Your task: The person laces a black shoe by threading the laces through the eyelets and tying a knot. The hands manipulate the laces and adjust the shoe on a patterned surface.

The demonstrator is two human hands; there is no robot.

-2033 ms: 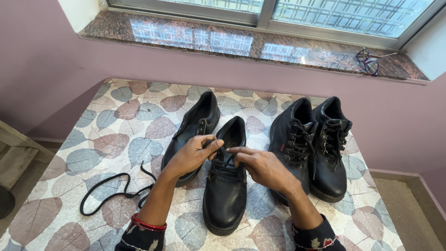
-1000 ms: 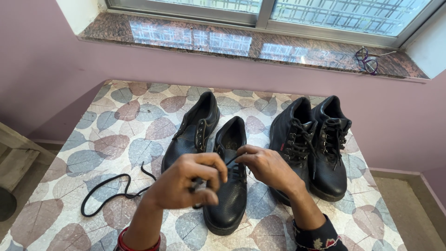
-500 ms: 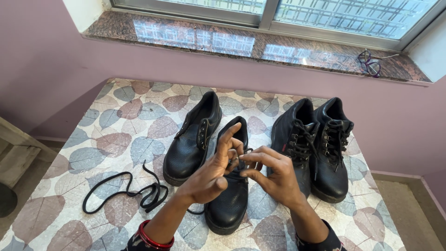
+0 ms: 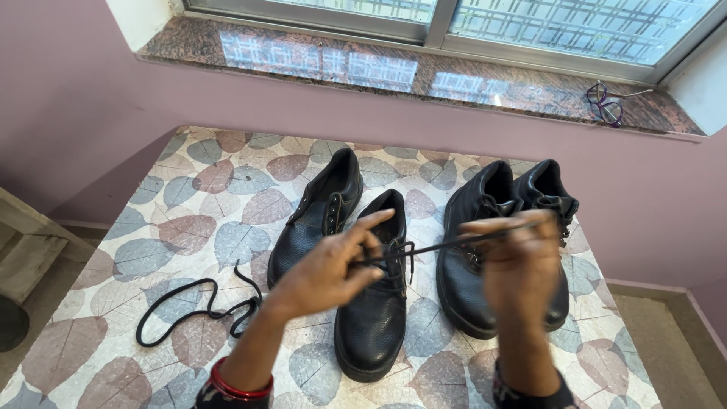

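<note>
Left hand [image 4: 322,273] and right hand [image 4: 521,261] each pinching the black lace [image 4: 447,244], stretched taut above the middle shoe [image 4: 373,303]

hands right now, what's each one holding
Left hand: closed, pinching the black lace over the middle shoe.
Right hand: closed on the lace's other end, pulling it taut.

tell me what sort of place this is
Probably a room in a home: a table with a leaf-patterned cover stands by a mauve painted wall, under a polished stone window sill, with four black leather shoes on it.
</note>
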